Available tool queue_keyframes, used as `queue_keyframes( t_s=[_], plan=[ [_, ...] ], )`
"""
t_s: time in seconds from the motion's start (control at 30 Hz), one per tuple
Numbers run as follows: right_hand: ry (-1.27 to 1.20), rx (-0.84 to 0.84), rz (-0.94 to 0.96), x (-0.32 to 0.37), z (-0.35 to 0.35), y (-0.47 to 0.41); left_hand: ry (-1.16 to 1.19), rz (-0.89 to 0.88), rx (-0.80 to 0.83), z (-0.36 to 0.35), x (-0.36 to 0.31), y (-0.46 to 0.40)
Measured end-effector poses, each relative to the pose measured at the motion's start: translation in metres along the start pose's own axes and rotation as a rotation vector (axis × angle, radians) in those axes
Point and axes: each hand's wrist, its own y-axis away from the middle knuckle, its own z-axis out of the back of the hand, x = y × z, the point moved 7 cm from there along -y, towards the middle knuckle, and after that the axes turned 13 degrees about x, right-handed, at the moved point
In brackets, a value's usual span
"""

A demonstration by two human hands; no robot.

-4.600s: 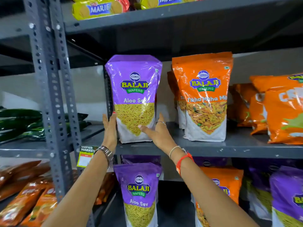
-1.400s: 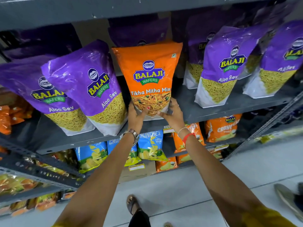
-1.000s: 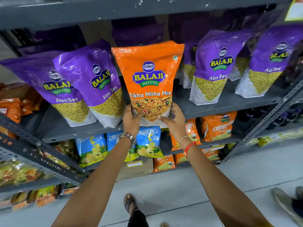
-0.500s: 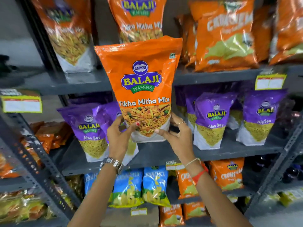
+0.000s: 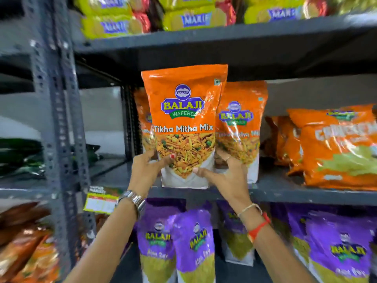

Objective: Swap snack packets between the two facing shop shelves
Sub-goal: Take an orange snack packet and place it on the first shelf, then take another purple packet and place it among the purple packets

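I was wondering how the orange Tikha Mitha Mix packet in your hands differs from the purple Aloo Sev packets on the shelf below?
The Tikha Mitha Mix packet is orange; the Aloo Sev packets are purple. It is gripped near its base by the left hand and right hand at the middle shelf; they stand untouched one level lower. Its window shows a mixed snack, theirs fine yellow strands. Both carry the Balaji logo and stand upright.

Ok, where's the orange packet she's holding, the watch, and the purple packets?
Orange packet (image 5: 184, 111): head view, on its logo.
Watch (image 5: 133, 199): head view, metal band on left wrist.
Purple packets (image 5: 194, 240): head view, front packet's logo.
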Motion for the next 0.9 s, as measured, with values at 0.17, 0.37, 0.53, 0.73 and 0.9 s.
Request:
queue_keyframes(
  t_s=[0.17, 0.37, 0.53, 0.73, 0.9],
  plan=[
    [-0.037, 0.034, -0.063, -0.014, -0.044, -0.053, -0.033, 0.077, -0.045, 0.043, 0.013, -0.035],
    [-0.073, 0.1, -0.127, -0.034, -0.086, -0.073, -0.074, 0.134, -0.095, 0.071, 0.039, -0.047],
    [-0.022, 0.114, -0.15, -0.046, -0.105, -0.07, -0.138, 0.164, -0.106, 0.081, 0.064, -0.046],
    [-0.024, 0.158, -0.168, -0.044, -0.112, -0.072, -0.18, 0.134, -0.12, 0.081, 0.067, -0.049],
    [0.005, 0.12, -0.117, -0.025, -0.107, -0.055, -0.342, 0.11, -0.126, 0.078, 0.062, -0.041]
  ],
)
